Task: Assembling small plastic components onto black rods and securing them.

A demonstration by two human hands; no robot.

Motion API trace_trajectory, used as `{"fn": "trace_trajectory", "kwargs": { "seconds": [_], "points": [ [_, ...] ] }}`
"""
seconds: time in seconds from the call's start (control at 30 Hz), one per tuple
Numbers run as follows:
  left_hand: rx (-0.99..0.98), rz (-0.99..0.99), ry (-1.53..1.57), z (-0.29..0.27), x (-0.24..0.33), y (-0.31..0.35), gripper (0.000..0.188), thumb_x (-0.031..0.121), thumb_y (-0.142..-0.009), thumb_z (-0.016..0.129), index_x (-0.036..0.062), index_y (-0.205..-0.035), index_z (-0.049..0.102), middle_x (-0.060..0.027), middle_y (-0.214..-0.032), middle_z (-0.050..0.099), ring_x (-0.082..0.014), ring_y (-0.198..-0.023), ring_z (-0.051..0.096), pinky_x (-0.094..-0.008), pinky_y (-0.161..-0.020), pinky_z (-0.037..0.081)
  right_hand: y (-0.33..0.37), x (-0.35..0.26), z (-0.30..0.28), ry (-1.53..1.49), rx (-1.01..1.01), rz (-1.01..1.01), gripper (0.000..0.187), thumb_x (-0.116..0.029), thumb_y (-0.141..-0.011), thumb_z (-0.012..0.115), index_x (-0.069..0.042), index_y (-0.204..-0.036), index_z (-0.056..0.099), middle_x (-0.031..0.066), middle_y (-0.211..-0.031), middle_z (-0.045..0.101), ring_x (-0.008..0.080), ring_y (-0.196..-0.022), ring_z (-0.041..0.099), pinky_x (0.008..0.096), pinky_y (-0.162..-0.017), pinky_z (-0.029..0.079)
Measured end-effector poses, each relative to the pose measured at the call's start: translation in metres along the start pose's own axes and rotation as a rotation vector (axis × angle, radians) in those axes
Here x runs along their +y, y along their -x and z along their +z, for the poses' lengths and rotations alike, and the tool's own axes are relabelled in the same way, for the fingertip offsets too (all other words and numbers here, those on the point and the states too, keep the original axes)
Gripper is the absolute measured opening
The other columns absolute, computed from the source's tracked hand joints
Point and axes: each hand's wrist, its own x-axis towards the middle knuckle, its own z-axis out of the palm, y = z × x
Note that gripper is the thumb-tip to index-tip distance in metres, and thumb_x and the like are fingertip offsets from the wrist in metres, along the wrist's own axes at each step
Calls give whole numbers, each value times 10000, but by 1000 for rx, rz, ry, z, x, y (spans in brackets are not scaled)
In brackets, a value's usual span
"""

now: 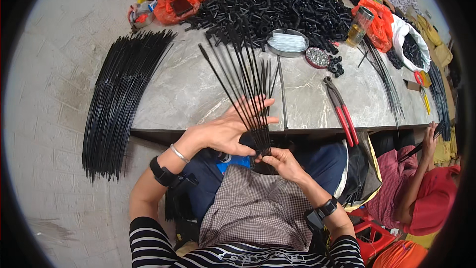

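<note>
A fanned bundle of thin black rods [257, 119] stands in front of me, their tops spreading over the table edge. My right hand [283, 164] is closed around the lower ends of this bundle, above my lap. Behind and against the rods lies my left hand [225, 131], its fingers stretched out and spread, the thumb pointing toward the right hand. The rods partly cover the left fingers. What the fingertips of the right hand press on is too small to make out.
On the stone-topped table [183, 89] are a large black rod stack [119, 104], a heap of black tubular parts [277, 7], a tin of white sticks [287, 43], a dish of metal bits [317, 57] and red-handled cutters [342, 111]. A co-worker's hand [429, 141] is at right.
</note>
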Motion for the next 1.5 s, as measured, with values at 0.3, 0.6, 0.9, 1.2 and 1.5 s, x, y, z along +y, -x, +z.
{"fn": "trace_trajectory", "kwargs": {
  "seconds": [0.3, 0.6, 0.9, 1.2, 1.5],
  "points": [
    [71, 32, 21, 25, -12, -3, 245, 353, -852, 669, 113, -902, 653, -52, -1363, 520, -283, -1392, 341, -571, -1162, 119, -23, 18, 0, 137, 30, -18, 239, -144, -971, 550, 16, -1116, 652, 72, -1031, 698, 128, -976, 622, 291, -880, 495],
    [43, 73, -19, 0, -2, -11, 210, 307, -860, 652, 117, -938, 698, -62, -1381, 504, -272, -1392, 340, -535, -1173, 149, -31, -5, 9, 178, 67, -52, 290, -147, -961, 556, 12, -1194, 622, 141, -1021, 704, 167, -957, 654, 317, -843, 508],
    [48, 116, -73, 6, -4, -5, 184, 300, -859, 661, 140, -926, 721, -63, -1415, 488, -288, -1373, 372, -595, -1144, 182, -40, 22, 12, 262, 146, -163, 211, -109, -925, 586, 9, -1087, 655, 201, -976, 685, 253, -883, 685, 353, -769, 518],
    [3, 143, -160, 22, -20, -4, 237, 318, -871, 643, 143, -1019, 703, -68, -1465, 435, -269, -1373, 374, -529, -1139, 259, -46, 25, 1, 376, 155, -153, 168, -48, -902, 603, 2, -1052, 661, 186, -953, 689, 239, -883, 679, 364, -751, 522],
    [-13, 141, -100, 16, -21, -2, 230, 296, -862, 636, 136, -1020, 680, -69, -1442, 459, -272, -1353, 402, -513, -1132, 292, 6, -118, -12, 1003, -67, 74, 123, -126, -882, 598, -13, -899, 642, 178, -834, 668, 337, -749, 667, 434, -653, 522]
  ]
}}
